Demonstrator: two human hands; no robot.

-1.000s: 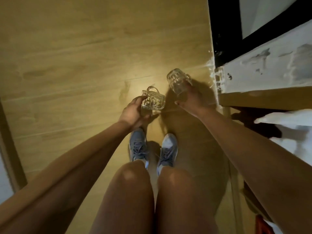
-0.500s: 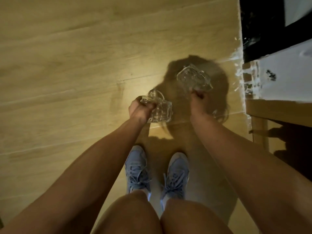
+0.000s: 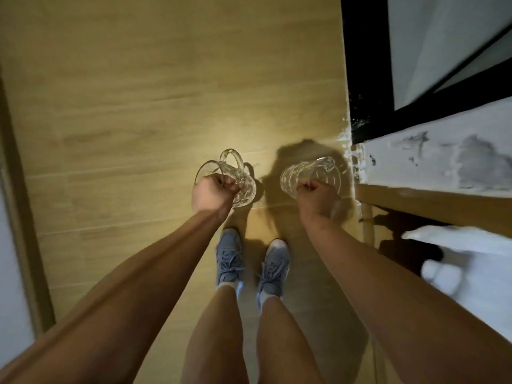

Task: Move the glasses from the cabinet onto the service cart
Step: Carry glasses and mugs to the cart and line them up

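We are carrying two glasses above the wooden floor point(image 3: 138, 106); our left hand point(image 3: 212, 195) is curling its fingers point(image 3: 226, 185) tight round one glass point(image 3: 245, 187); our right hand point(image 3: 318, 199) is clutching the second glass point(image 3: 291, 176) likewise; no cart is showing, so we are judging the setting-down not yet done.

Wood floor point(image 3: 138, 106) — scuffed white wall point(image 3: 443, 159) (right).

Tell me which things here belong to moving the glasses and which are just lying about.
Job in hand: left hand, left glass, right hand, right glass.
Lying about: wooden floor, blue shoes, white ledge, black frame.
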